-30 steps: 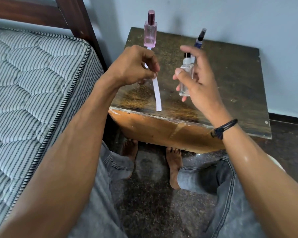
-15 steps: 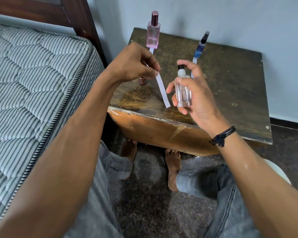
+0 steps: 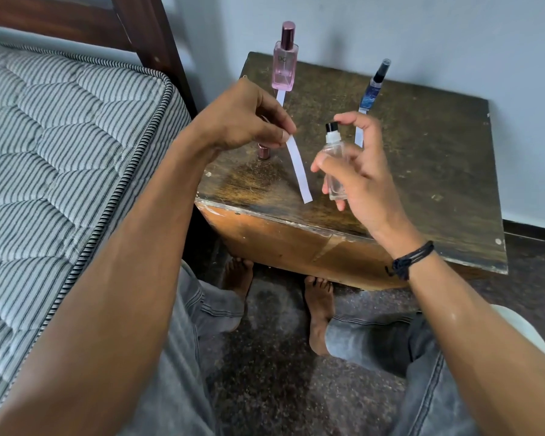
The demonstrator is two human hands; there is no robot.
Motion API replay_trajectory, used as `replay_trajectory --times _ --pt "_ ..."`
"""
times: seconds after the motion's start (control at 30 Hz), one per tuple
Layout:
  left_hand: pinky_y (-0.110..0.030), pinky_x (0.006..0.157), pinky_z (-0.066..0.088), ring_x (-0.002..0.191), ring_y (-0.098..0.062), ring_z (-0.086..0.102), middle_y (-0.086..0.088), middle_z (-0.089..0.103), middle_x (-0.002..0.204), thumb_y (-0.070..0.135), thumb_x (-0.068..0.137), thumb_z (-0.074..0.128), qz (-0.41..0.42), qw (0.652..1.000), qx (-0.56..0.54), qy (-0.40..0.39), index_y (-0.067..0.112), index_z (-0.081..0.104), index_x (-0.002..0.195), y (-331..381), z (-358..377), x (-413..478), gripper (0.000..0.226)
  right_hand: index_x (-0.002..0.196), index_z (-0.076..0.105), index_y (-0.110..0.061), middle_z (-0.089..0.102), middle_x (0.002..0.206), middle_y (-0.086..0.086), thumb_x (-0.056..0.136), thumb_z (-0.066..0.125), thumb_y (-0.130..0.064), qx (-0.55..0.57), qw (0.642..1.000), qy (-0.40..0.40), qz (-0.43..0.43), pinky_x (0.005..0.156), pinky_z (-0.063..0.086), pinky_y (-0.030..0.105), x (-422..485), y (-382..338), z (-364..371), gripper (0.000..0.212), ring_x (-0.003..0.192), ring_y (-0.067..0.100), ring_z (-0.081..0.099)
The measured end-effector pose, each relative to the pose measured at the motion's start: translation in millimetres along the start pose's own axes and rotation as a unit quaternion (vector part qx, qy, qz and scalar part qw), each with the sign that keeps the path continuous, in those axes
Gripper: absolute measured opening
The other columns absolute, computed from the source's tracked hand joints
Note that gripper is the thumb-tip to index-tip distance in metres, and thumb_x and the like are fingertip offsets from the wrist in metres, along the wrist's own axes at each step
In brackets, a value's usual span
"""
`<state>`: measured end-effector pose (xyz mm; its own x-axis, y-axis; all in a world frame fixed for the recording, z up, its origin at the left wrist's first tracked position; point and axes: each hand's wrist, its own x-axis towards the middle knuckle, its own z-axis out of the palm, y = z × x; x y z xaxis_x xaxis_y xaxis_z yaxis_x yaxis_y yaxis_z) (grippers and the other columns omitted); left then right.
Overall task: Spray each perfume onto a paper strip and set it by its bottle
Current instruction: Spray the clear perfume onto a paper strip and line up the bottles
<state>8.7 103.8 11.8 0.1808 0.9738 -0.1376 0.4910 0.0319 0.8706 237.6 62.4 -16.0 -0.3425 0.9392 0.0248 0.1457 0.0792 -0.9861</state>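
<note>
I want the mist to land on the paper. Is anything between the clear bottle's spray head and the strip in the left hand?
Nothing visible. Only open air lies between the spray head of the clear bottle in the right hand and the strip pinched by the left hand.

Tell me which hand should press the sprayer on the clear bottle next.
Right, probably. The right hand already grips the clear bottle, with one finger arched by its black spray head. The left hand is occupied, pinching the paper strip beside the bottle.
</note>
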Motion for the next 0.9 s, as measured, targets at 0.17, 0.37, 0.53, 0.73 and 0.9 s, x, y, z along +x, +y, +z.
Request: replay_trajectory --times 0.17,0.37,0.53,0.73,0.9 --pt "-0.023 0.072 0.059 0.068 -0.013 0.072 -0.016 0.075 0.084 -0.003 0.083 0.079 0.0 1.0 -0.021 -0.001 -0.004 0.076 0.099 -1 -2 0 0.017 0.133 0.041 -0.027 0.068 0.105 -0.016 0.099 0.065 -0.031 -0.259 0.962 0.035 -0.08 0.074 0.06 0.035 -5 7 0 0.042 0.086 0.014 0.071" --pt "-0.023 0.069 0.058 0.066 -0.012 0.073 -0.015 0.076 0.085 -0.006 0.082 0.079 -0.003 0.999 -0.035 -0.01 -0.005 0.073 0.101 -1 -1 -2 0.02 0.127 0.05 -0.025 0.058 0.112 -0.02 0.097 0.069 -0.037 -0.289 0.95 0.019 -0.113 0.073 0.054 0.025 -7 8 1 0.037 0.085 0.003 0.063" --pt "-0.022 0.067 0.058 0.065 -0.012 0.073 -0.007 0.075 0.077 -0.007 0.082 0.078 -0.011 0.999 -0.051 -0.009 -0.009 0.071 0.102 0 -1 -2 0.021 0.131 0.05 -0.03 0.063 0.116 -0.02 0.096 0.07 -0.039 -0.296 0.949 0.012 -0.108 0.08 0.055 0.028 -6 9 0 0.042 0.091 0.007 0.066" --pt "-0.025 0.068 0.061 0.064 -0.015 0.073 -0.012 0.072 0.077 -0.009 0.083 0.077 -0.024 0.996 -0.081 0.009 -0.009 0.069 0.099 -2 1 -1 0.018 0.135 0.038 -0.04 0.068 0.101 0.003 0.098 0.067 -0.029 -0.153 0.986 0.029 -0.051 0.06 0.059 0.036 -3 3 0 0.048 0.073 0.025 0.068" --pt "-0.033 0.077 0.065 0.073 -0.02 0.074 -0.021 0.072 0.089 -0.01 0.083 0.075 -0.035 0.994 -0.101 0.03 -0.013 0.069 0.102 0 2 -1 0.021 0.132 0.039 -0.031 0.063 0.085 0.011 0.1 0.056 -0.013 0.012 0.999 0.04 -0.006 0.04 0.041 0.029 -1 -3 -3 0.041 0.048 0.024 0.054"
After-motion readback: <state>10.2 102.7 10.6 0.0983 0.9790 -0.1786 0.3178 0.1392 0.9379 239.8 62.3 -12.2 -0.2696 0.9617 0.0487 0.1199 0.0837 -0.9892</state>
